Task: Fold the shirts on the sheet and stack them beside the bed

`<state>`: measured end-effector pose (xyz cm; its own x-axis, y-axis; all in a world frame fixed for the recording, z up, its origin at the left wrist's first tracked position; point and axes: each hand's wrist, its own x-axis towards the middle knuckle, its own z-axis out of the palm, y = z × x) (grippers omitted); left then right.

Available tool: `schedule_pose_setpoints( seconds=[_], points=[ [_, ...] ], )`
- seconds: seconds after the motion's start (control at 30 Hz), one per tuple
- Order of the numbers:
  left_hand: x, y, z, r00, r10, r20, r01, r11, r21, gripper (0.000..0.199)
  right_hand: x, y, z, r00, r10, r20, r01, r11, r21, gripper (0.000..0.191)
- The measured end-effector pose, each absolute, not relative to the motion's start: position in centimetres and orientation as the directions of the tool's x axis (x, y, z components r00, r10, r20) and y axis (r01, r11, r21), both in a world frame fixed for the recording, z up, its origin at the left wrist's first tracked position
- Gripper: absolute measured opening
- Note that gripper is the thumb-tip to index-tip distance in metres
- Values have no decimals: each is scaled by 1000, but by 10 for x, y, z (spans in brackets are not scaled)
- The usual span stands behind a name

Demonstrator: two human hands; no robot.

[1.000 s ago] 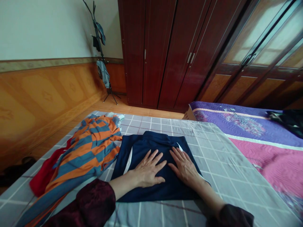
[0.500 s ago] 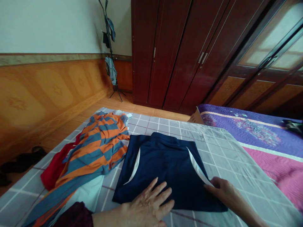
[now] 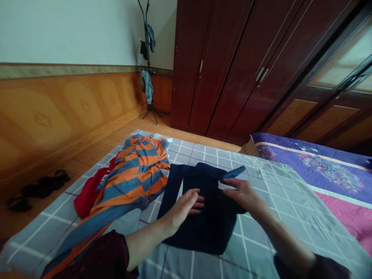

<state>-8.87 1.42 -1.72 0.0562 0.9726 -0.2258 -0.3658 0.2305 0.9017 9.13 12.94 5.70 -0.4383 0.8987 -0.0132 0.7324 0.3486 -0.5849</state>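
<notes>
Currently, inside the far edge of the bed (image 3: pixel 290 201), the navy garment (image 3: pixel 203 232) looks partly folded: right side drawn inward, pinched by the right hand (image 3: pixel 245 195), left side unfolded, left hand (image 3: pixel 180 212) held loosely open over it.

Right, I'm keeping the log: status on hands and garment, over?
Right hand pinching navy garment, right side raised. Left hand open over it. Striped clothing close on left.
</notes>
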Motion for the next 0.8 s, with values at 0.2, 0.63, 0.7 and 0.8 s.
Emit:
schedule_pose_setpoints(
  seconds=[0.2, 0.63, 0.7, 0.8],
  points=[
    [-120, -16, -21, -160, 884, -438, -662, 233, 712, 45, -21, 46, 39, -779, 627, -12, 608, 750, -259, 22],
    [-140, -19, -19, -270, 887, -376, -240, 316, 918, 59, 69, 16, -29, -881, 411, 235, 408, 911, -64, 58],
    [-146, -9, -22, -279, 876, -394, -111, 378, 919, 66, 78, 18, -33, -881, 418, 223, 417, 907, -56, 43],
    [-153, 0, -26, -274, 872, -405, 65, 437, 897, 75, 83, 18, -34, -894, 401, 199, 386, 916, -112, 32]
  ],
)
